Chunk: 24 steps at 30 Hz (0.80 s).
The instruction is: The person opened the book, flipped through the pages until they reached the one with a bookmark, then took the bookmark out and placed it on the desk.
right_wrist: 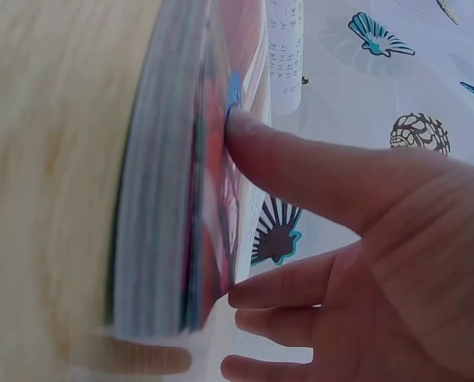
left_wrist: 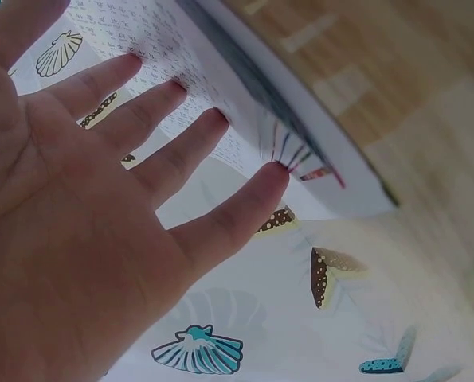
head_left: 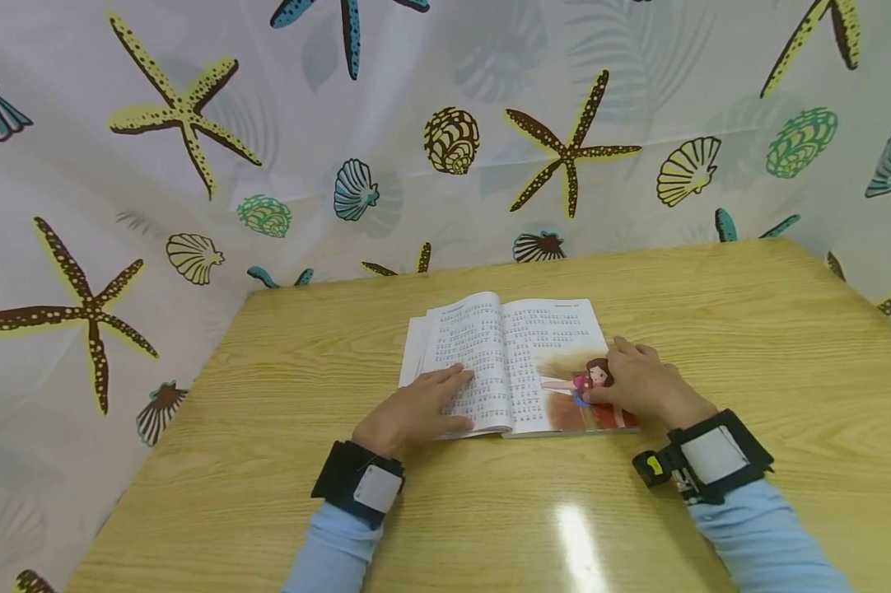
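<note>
An open book (head_left: 557, 329) lies on the table, its left page (head_left: 460, 329) printed with text and its right page showing text above a drawing of a girl. My left hand (head_left: 416, 408) rests on the lower left page with fingers spread and nearly straight. In the left wrist view, its fingertips (left_wrist: 213, 119) touch the page. My right hand (head_left: 649, 383) is at the book's right edge, thumb over the drawing. In the right wrist view, the thumb (right_wrist: 252, 143) presses the page while the index finger (right_wrist: 276, 285) meets the page edge, pinching it from the side.
The wooden table (head_left: 305, 346) extends around the book on every side. Behind it hangs a white cloth (head_left: 401, 99) printed with starfish and shells. Black straps (head_left: 360, 482) circle both wrists below blue sleeves. Light glares off the table's front.
</note>
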Each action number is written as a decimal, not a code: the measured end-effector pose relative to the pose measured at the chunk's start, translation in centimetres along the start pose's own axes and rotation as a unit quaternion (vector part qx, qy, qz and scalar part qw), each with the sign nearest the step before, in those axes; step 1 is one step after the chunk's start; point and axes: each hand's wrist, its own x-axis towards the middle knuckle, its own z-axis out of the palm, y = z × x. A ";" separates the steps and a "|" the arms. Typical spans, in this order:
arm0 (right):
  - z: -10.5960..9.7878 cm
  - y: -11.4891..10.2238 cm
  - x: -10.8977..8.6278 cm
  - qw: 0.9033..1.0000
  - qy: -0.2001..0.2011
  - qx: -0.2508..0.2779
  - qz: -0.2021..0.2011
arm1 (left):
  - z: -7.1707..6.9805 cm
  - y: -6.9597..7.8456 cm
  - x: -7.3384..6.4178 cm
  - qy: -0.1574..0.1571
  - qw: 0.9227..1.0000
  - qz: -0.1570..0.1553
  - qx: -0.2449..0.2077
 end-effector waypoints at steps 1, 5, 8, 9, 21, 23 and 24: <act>0.0 0.0 0.0 1.000 0.001 0.002 -0.001 | 0.0 0.0 0.0 -0.001 1.000 -0.001 -0.001; 0.0 0.0 0.0 1.000 0.005 0.011 -0.005 | 0.0 0.0 0.0 -0.004 1.000 -0.004 -0.004; -0.1 0.0 0.0 1.000 0.007 0.018 -0.001 | -0.1 0.0 0.1 -0.004 1.000 -0.005 -0.002; -0.1 0.0 0.0 1.000 0.008 0.019 0.003 | -0.1 0.1 0.1 -0.004 1.000 -0.004 -0.002; -0.3 0.1 -0.4 0.999 0.018 0.019 0.031 | -0.1 0.2 0.0 -0.001 1.000 -0.005 0.003; -0.3 0.1 -0.4 0.999 0.025 0.014 0.028 | -0.1 0.2 0.0 -0.002 1.000 -0.007 0.002; -0.3 0.1 -0.4 0.999 0.033 0.007 0.023 | -0.1 0.2 -0.1 -0.002 1.000 -0.007 0.002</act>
